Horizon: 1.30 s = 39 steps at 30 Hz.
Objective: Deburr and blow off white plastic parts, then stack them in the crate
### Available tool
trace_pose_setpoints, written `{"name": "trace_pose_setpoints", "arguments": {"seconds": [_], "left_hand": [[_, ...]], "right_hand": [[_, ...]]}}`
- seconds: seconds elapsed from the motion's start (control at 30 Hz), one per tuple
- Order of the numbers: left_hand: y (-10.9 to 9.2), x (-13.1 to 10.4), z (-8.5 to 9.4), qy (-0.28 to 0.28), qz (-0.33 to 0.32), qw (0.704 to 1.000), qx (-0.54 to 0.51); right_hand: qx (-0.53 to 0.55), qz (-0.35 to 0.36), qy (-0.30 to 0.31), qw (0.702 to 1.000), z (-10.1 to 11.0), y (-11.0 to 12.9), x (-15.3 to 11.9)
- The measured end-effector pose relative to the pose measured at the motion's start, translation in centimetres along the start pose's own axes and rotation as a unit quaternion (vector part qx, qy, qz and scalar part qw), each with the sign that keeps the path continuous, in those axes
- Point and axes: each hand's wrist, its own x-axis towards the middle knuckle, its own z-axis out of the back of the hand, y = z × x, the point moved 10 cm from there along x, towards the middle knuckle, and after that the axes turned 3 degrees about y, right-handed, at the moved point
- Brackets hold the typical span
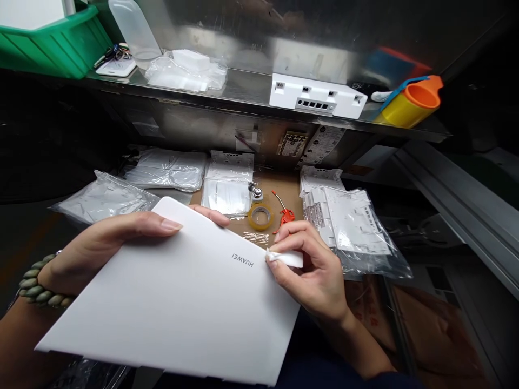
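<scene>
The left hand (87, 251) grips a white panel (174, 297) near its far corner, thumb on the face and fingers reaching behind the edge. The panel is in front of the body, tilted, with its HUAWEI lettering upside down to the camera. The right hand (318, 270) is closed in a pinch on a folded white wipe (290, 258), whose tip meets the far edge close to the lettering. This looks like spot work with the wipe on that edge — whether it is moving or simply pressed there, I cannot tell. Any further stroke would call for a firm hold on the left and light, even pressure on the right, so the panel doesn't tip.

As for containers, a green bin (52, 51) at the upper left has something white in it. On the metal shelf (243, 81), a crumpled clear bag (184, 73) lies with a white block at it — inside or on top, I cannot tell. Below, a clear bag of white moulded parts (105, 197) lies beyond the left hand, and a larger bag (363, 229) beyond the right hand holds similar pieces. The yellow holder (399, 112) on the shelf has an orange rim; its contents are unclear
</scene>
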Motion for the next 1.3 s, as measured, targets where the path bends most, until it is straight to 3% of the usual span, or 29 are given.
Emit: {"name": "trace_pose_setpoints", "arguments": {"seconds": [0.5,0.83,0.9,1.0,1.07,1.23,1.3], "left_hand": [[0.6,-0.2,1.9,-0.085,0.022,0.996,0.002],[0.8,-1.9,0.7,-0.138,0.040,0.990,-0.017],[0.8,-1.5,0.8,-0.115,0.038,0.993,-0.004],[0.7,-0.1,0.3,-0.001,0.012,1.000,0.015],[0.5,0.3,0.0,0.040,-0.014,0.999,0.020],[0.4,-0.7,1.1,-0.071,-0.017,0.997,-0.020],[0.6,-0.8,1.2,-0.065,-0.004,0.997,-0.029]], "right_hand": [[-0.002,0.003,0.000,1.000,-0.1,0.1,0.0],[0.002,-0.005,0.004,1.000,-0.2,0.0,0.3],[-0.002,-0.001,0.002,1.000,-0.1,0.0,0.3],[0.012,0.000,0.005,1.000,-0.2,0.0,0.5],[0.018,-0.002,0.005,1.000,-0.3,0.0,0.6],[0.017,-0.008,-0.001,1.000,-0.3,-0.5,0.9],[0.041,-0.019,-0.004,0.999,-0.2,-0.9,1.0]]}}
